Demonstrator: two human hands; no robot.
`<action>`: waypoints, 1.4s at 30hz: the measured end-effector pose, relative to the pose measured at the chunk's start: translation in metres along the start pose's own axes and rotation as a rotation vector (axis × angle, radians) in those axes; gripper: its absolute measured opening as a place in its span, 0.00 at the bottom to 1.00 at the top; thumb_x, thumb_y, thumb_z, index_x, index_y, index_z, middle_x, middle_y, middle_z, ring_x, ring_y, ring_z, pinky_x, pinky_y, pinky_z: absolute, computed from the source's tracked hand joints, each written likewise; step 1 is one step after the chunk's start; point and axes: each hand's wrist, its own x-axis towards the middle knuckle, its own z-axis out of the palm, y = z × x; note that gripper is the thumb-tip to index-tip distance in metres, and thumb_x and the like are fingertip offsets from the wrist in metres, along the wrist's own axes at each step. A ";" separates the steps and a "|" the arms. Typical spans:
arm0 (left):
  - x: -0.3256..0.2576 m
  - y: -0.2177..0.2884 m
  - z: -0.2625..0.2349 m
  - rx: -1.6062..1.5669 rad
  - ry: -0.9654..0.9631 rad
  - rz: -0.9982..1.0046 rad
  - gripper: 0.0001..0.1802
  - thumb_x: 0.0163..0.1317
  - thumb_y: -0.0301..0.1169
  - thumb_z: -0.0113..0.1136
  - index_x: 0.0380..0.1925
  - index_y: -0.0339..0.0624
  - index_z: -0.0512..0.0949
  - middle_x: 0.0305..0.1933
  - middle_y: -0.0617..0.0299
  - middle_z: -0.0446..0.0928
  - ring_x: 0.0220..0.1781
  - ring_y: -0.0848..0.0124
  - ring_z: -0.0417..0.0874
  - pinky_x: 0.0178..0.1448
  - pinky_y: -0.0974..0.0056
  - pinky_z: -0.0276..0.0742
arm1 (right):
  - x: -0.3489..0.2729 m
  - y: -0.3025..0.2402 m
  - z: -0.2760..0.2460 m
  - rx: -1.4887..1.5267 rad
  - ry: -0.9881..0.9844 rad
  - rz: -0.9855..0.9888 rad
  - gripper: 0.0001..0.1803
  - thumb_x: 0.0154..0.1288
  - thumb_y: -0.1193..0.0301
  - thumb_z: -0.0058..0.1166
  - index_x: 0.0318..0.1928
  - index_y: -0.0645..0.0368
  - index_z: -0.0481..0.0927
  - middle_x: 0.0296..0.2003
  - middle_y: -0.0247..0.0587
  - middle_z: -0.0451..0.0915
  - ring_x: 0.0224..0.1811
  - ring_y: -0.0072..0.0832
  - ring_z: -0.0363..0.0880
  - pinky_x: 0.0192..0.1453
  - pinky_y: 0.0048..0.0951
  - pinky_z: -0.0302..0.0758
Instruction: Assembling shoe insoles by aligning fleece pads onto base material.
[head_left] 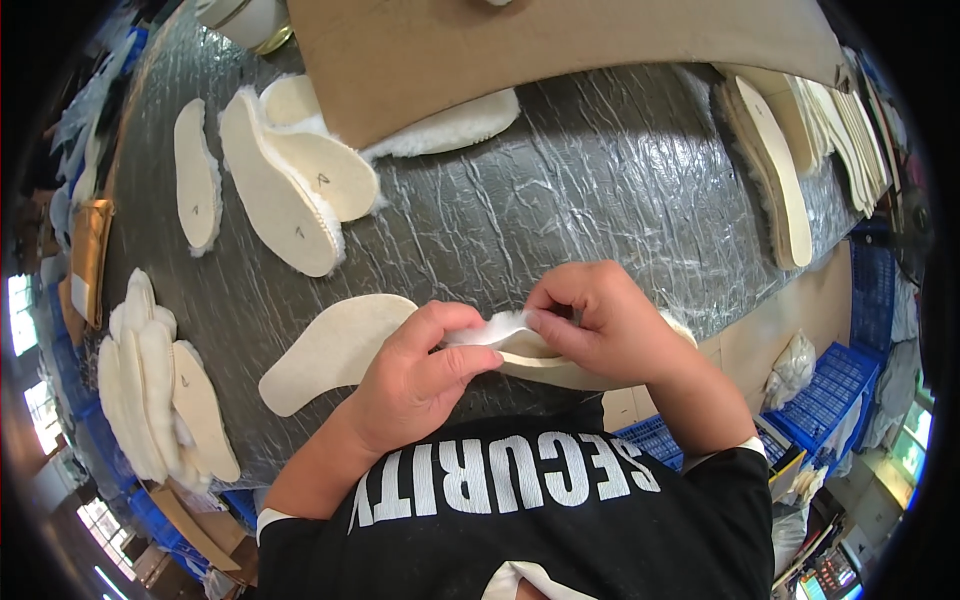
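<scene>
Two hands meet at the near edge of the table [560, 200], both working one fleece-lined insole [545, 362]. The left hand [415, 385] has its grip closed in a pinch, thumb and forefinger clamped on the white fleece edge at the insole's left end. The right hand [600, 320] curls over the middle of the same insole, its fingertips closed on the fleece just beside the left pinch, so the two grips nearly touch.

To do this well, I judge that the pinches should stay close together and move along the rim in small steps, so the soft lining sits flush with the stiff beige sole and does not pucker. The sole seems best kept low over the table, so its far end does not sag.

A single bare beige insole [330, 350] lies flat just left of the left hand. A stack of fleecy insoles [160, 400] stands on edge at the near left, a few more [285, 185] lie on the far left, and a row [790, 160] leans at the far right. A large cardboard sheet [560, 45] covers the far side.
</scene>
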 end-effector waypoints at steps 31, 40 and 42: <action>0.022 0.012 0.005 0.132 -0.375 0.050 0.13 0.43 0.25 0.72 0.29 0.42 0.77 0.40 0.60 0.77 0.41 0.59 0.78 0.47 0.56 0.70 | -0.017 0.013 -0.006 0.022 -0.430 0.143 0.12 0.57 0.67 0.63 0.38 0.60 0.82 0.26 0.47 0.82 0.29 0.44 0.80 0.36 0.40 0.73; 0.017 0.011 0.012 0.034 -0.393 0.055 0.10 0.48 0.24 0.69 0.28 0.40 0.75 0.42 0.59 0.77 0.46 0.59 0.78 0.53 0.54 0.70 | -0.018 0.022 0.009 -0.148 -0.315 0.064 0.04 0.55 0.73 0.58 0.30 0.60 0.83 0.21 0.47 0.78 0.23 0.43 0.77 0.31 0.39 0.72; 0.015 0.011 0.012 0.031 -0.388 0.028 0.10 0.48 0.23 0.68 0.28 0.40 0.75 0.41 0.59 0.78 0.46 0.59 0.78 0.51 0.54 0.71 | -0.019 0.021 0.009 -0.125 -0.303 0.068 0.04 0.55 0.73 0.58 0.29 0.60 0.83 0.21 0.47 0.78 0.23 0.42 0.77 0.30 0.38 0.72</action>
